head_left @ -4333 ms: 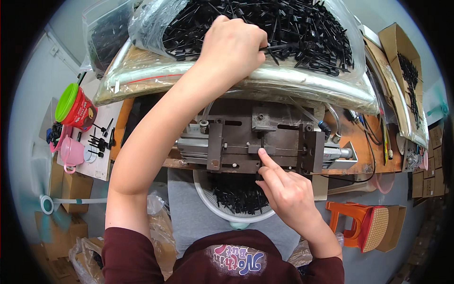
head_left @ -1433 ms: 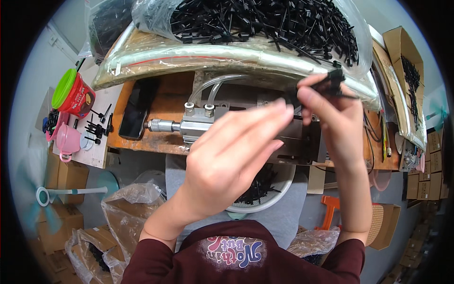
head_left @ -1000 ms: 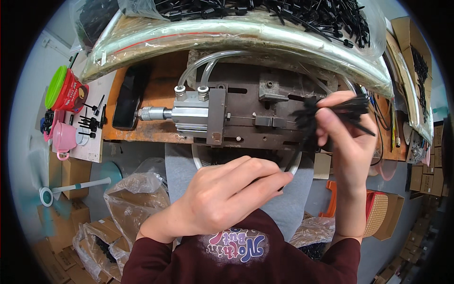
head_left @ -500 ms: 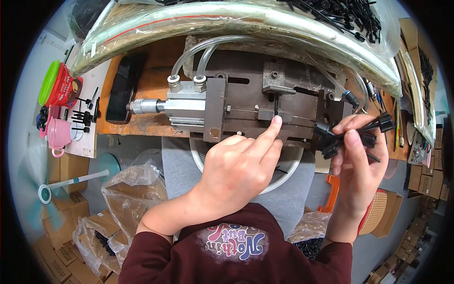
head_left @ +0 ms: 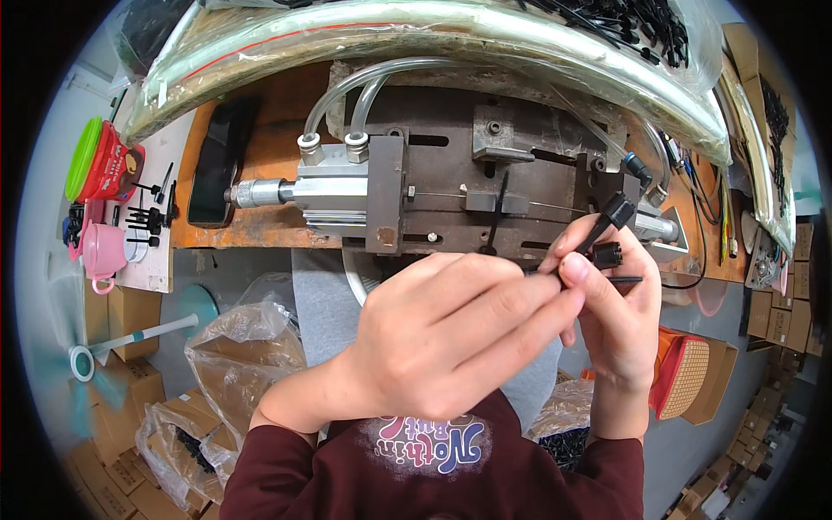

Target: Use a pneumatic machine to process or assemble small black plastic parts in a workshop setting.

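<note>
My right hand (head_left: pixel 620 321) holds several black plastic parts (head_left: pixel 604 255) with thin stems and knobbed heads, pinched between thumb and fingers. My left hand (head_left: pixel 459 334) reaches across to it, fingers pressed together, the tips meeting the right thumb and the stems. What those tips grip is hidden. Beyond my hands is a metal clamping fixture (head_left: pixel 433 221). One thin black part (head_left: pixel 498 212) lies slantwise across its small middle block (head_left: pixel 520 204), untouched by either hand. A silver cylinder (head_left: pixel 334 195) with clear air hoses (head_left: pixel 351 87) forms the fixture's left end.
A black phone (head_left: pixel 224 160) lies on the wooden bench (head_left: pixel 273 221), left of the fixture. Further left are a pink cup (head_left: pixel 104 251) and a red tub (head_left: pixel 117 160). Plastic-wrapped padding (head_left: pixel 433 35) curves along the back, with a pile of black parts (head_left: pixel 607 26) behind.
My left hand has left the fixture's middle block and moved right to the parts in my right hand. My right hand has come leftward. The part on the block now slants.
</note>
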`<state>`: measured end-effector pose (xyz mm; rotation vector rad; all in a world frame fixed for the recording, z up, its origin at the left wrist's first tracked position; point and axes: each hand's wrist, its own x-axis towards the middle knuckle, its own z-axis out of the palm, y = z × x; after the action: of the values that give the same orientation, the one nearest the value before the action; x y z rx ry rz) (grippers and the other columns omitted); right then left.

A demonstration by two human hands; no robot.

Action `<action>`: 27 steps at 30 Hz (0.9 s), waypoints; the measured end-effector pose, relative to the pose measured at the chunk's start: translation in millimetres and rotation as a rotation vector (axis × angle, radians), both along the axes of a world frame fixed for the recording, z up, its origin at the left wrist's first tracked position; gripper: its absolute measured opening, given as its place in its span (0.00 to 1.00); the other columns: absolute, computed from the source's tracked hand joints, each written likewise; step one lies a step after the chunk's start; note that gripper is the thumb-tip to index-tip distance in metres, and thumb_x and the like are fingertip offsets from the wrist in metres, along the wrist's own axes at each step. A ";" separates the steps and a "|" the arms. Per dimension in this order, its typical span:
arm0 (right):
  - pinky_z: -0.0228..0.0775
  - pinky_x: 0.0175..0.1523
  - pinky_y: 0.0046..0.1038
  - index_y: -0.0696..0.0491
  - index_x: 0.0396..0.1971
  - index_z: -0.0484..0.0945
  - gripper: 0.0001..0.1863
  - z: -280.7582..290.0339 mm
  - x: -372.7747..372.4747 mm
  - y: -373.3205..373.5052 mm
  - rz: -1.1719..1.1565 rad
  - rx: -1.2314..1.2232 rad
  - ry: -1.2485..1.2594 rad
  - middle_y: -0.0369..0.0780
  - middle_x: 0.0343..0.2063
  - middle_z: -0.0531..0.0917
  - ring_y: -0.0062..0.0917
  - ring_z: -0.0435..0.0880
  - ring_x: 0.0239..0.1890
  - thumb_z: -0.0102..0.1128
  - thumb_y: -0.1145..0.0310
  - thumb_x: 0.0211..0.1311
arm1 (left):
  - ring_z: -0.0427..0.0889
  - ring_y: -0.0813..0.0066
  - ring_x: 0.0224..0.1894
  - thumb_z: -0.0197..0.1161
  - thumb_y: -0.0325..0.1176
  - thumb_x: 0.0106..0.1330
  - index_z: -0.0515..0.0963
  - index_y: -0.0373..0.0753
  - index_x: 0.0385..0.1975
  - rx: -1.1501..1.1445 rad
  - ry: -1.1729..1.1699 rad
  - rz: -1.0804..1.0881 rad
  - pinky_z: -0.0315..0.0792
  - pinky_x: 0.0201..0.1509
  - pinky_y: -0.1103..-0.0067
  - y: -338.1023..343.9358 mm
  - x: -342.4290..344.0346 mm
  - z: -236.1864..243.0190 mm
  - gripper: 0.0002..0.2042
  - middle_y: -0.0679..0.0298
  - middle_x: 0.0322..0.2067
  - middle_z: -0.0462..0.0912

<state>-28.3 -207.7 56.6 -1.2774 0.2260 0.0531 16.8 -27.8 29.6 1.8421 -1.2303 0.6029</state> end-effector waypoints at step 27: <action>0.73 0.34 0.25 0.58 0.39 0.86 0.16 -12.3 -10.7 -21.7 -0.352 -1.466 -0.927 0.40 0.38 0.80 0.26 0.81 0.33 0.70 0.81 0.46 | 0.81 0.74 0.24 0.73 0.28 0.47 0.82 0.36 0.34 0.304 0.095 0.284 0.71 0.27 0.80 -6.4 -1.7 -27.2 0.13 0.57 0.50 0.83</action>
<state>-39.0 -229.4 44.3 -2.5043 -0.4235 -1.1808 15.1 -34.2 2.3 2.2988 -1.0493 0.4928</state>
